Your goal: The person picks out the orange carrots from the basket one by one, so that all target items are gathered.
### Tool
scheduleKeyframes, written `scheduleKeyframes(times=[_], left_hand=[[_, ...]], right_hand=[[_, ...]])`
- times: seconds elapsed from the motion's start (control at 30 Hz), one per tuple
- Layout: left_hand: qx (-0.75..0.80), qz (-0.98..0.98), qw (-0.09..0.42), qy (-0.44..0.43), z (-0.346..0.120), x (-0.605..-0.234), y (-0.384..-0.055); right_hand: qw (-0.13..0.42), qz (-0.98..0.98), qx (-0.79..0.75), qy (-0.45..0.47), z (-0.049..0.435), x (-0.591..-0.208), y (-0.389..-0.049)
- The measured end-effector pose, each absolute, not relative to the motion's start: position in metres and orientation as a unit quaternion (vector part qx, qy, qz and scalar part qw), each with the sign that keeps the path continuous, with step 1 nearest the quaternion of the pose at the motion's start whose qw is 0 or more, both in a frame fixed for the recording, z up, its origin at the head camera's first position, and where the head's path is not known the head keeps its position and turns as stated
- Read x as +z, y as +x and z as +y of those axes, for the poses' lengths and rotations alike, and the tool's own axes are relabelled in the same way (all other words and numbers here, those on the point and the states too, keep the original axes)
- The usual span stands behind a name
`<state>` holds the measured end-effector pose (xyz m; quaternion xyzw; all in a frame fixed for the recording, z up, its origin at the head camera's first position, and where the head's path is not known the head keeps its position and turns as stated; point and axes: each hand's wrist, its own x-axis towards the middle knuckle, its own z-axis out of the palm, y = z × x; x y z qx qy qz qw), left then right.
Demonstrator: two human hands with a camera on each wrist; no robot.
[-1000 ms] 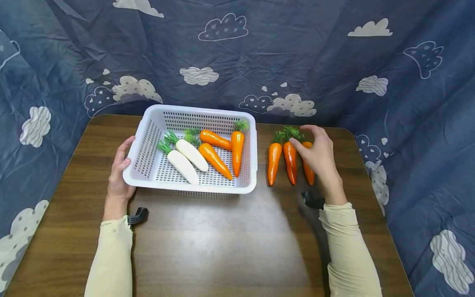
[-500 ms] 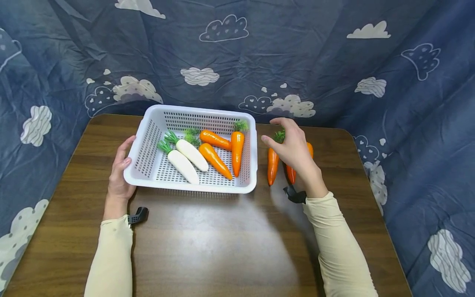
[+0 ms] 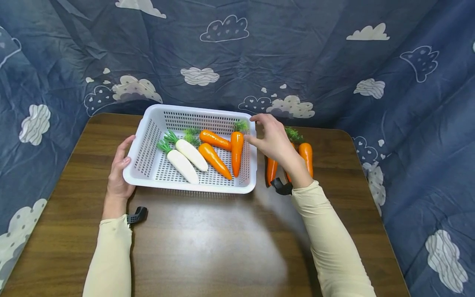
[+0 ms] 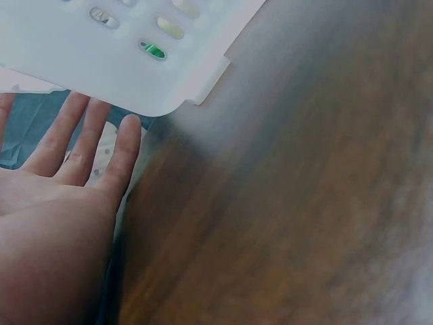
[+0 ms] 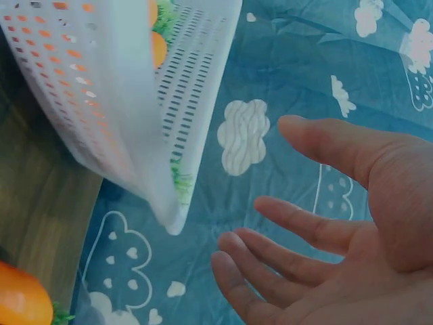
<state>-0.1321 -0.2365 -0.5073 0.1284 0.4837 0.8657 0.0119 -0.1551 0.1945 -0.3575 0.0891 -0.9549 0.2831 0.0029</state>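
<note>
A white perforated basket (image 3: 189, 188) holds two white radishes (image 3: 182, 166) with green tops and three orange carrots (image 3: 215, 161). My left hand (image 3: 120, 173) is at its left end, with a fingertip and the thumb at the rim. In the left wrist view its fingers look straight, and the tips of some pass behind the basket wall. My right hand (image 3: 272, 140) hovers by the right rim, thumb and fingers spread and holding nothing. In the right wrist view it is apart from the basket. Three more carrots (image 3: 306, 156) lie right of the basket, partly hidden by the right hand and wrist.
The brown wooden table (image 3: 208, 243) extends in front of the basket. A dark blue curtain (image 3: 230, 53) with cloud prints hangs behind and along the sides. Black wrist cameras (image 3: 138, 215) stick out from both wrists.
My right hand has moved left from above the loose carrots to the basket's right rim, with nothing in it. The left hand and the basket have stayed in place.
</note>
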Motion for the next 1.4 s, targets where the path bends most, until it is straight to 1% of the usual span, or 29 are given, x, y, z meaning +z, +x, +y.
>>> scheduleKeyframes(times=[0.27,0.43,0.7,0.97,1.2,1.4], left_hand=[[0.863,0.491,0.010,0.118,-0.239,-0.510,-0.133],[0.864,0.489,0.010,0.117,-0.240,-0.511,-0.133],[0.867,0.480,0.009,0.133,-0.240,-0.508,-0.133],[0.865,0.488,0.005,0.117,-0.238,-0.507,-0.132],[0.866,0.482,0.011,0.130,-0.238,-0.508,-0.134],[0.866,0.485,0.009,0.119,-0.237,-0.509,-0.133]], right_hand=[[-0.016,-0.956,0.277,0.095,0.178,-0.352,-0.169],[-0.045,-0.953,0.282,0.100,0.164,-0.358,-0.177],[-0.072,-0.950,0.279,0.123,0.137,-0.368,-0.188],[-0.115,-0.949,0.265,0.125,0.115,-0.375,-0.197],[-0.155,-0.942,0.265,0.134,0.105,-0.384,-0.201],[-0.190,-0.939,0.254,0.131,0.096,-0.394,-0.205]])
